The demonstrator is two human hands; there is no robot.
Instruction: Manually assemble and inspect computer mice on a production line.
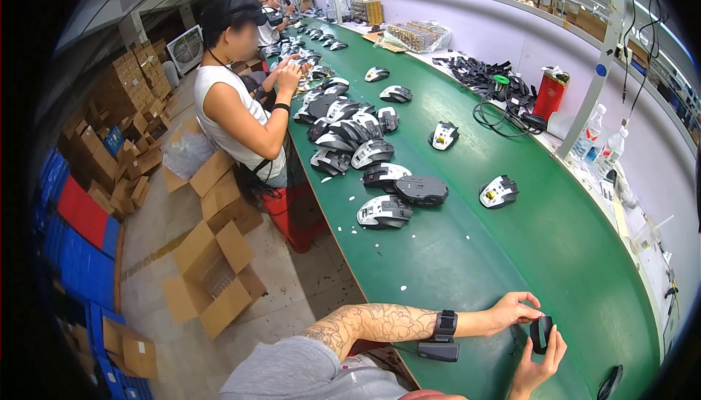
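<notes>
A small black plastic part is held up over the green bench near its front right. My right hand grips it from below and from the right, thumb and fingers on its sides. From the left, my left hand reaches its upper end with thumb and fingertips pinched together there; anything smaller between them cannot be made out. A similar dark part lies on the bench right of my right hand. The closest computer mouse, white and black with a yellow patch, sits farther up the bench.
Many mice crowd the bench's left side, near a seated co-worker. White scraps dot the green bench top. Along the right ledge are black parts, a cable, a red can and bottles. An open carton stands on the floor.
</notes>
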